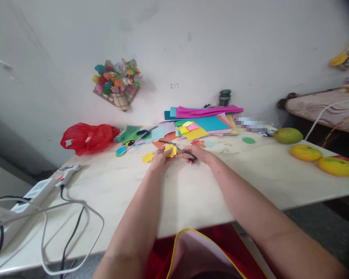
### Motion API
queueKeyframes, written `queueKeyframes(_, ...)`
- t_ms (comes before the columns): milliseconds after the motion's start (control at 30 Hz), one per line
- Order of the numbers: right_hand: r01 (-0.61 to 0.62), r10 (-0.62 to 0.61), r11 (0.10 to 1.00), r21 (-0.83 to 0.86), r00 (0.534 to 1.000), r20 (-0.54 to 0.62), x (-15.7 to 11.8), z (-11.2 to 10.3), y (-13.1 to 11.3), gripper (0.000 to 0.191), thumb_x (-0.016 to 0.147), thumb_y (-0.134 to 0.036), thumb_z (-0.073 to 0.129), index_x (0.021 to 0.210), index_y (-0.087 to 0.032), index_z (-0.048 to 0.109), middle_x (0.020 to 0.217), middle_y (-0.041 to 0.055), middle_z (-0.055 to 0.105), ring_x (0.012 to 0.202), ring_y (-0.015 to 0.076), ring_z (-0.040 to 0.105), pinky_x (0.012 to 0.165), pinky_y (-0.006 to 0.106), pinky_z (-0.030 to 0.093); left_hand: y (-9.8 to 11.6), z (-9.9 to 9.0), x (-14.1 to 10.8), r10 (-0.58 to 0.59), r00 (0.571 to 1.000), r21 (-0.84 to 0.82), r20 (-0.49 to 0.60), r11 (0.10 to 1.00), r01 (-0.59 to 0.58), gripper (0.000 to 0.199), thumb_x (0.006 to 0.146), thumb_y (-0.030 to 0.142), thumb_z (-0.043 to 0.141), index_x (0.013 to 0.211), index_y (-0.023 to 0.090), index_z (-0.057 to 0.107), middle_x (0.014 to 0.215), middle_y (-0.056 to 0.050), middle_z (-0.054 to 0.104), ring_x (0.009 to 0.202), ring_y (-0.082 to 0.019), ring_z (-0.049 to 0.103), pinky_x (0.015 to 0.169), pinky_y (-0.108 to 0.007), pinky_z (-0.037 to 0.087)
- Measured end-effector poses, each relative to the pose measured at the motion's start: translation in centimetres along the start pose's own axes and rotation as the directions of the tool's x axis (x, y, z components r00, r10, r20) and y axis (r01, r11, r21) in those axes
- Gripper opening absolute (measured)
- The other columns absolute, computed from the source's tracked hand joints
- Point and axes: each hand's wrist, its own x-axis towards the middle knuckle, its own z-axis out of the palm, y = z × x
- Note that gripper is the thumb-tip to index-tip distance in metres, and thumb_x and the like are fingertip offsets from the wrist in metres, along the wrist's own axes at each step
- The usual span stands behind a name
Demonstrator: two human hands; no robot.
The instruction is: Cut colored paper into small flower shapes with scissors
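Observation:
Near the middle of the white table point(197, 197), my left hand point(161, 158) is closed on a yellow paper flower point(171, 150) with rounded petals. My right hand point(200, 154) is wrapped round the dark handles of a pair of scissors point(178, 148), whose blades point left, behind the flower. Whether the blades touch the paper is too small to tell. Just left of my left hand lies a yellow paper piece point(148, 157). Behind my hands are an orange-red paper flower point(198, 143) and an orange sheet.
Coloured sheets point(212, 124) are piled at the back, beside a second pair of scissors point(144, 133). A red plastic bag point(88, 138) sits back left. Power strips point(36, 193) and cables lie left. Three mango-like fruits point(306, 152) lie right. A paper bouquet point(116, 82) hangs on the wall.

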Motion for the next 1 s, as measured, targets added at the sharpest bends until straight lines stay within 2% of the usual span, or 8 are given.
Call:
queueKeyframes(200, 0.016, -0.016, 1.000, 0.026, 1.000, 0.017, 0.35, -0.28, 0.62, 0.031, 0.067, -0.037, 0.076, 0.072, -0.014, 0.056, 0.050, -0.0041, 0.057, 0.035, 0.0051, 0.049, 0.033, 0.015, 0.038, 0.03, 0.09, -0.20, 0.016, 1.000, -0.024, -0.007, 1.000, -0.016, 0.029, 0.054, 0.030, 0.082, 0.064, 0.012, 0.061, 0.065, -0.005, 0.067, 0.058, -0.014, 0.062, 0.059, -0.025, 0.049)
queueKeyframes(567, 0.004, -0.004, 1.000, -0.008, 1.000, 0.019, 0.08, -0.19, 0.21, 0.031, 0.068, -0.037, 0.076, 0.069, -0.014, 0.055, 0.050, -0.0039, 0.056, 0.035, 0.0049, 0.049, 0.033, 0.015, 0.036, 0.03, 0.09, -0.16, 0.036, 0.999, -0.015, -0.027, 0.999, -0.037, 0.026, 0.052, 0.026, 0.081, 0.053, 0.013, 0.059, 0.054, -0.002, 0.060, 0.052, -0.011, 0.055, 0.055, -0.024, 0.041)
queueKeyframes(1000, 0.006, -0.006, 1.000, 0.014, 1.000, 0.017, 0.07, 0.00, 0.17, 0.029, 0.065, -0.034, 0.077, 0.072, -0.015, 0.057, 0.048, -0.0058, 0.054, 0.034, 0.0042, 0.046, 0.033, 0.014, 0.035, 0.04, 0.08, -0.18, 0.025, 0.999, -0.026, -0.033, 0.999, -0.026, 0.025, 0.052, 0.023, 0.081, 0.051, 0.014, 0.057, 0.053, -0.001, 0.058, 0.050, -0.010, 0.053, 0.054, -0.024, 0.040)
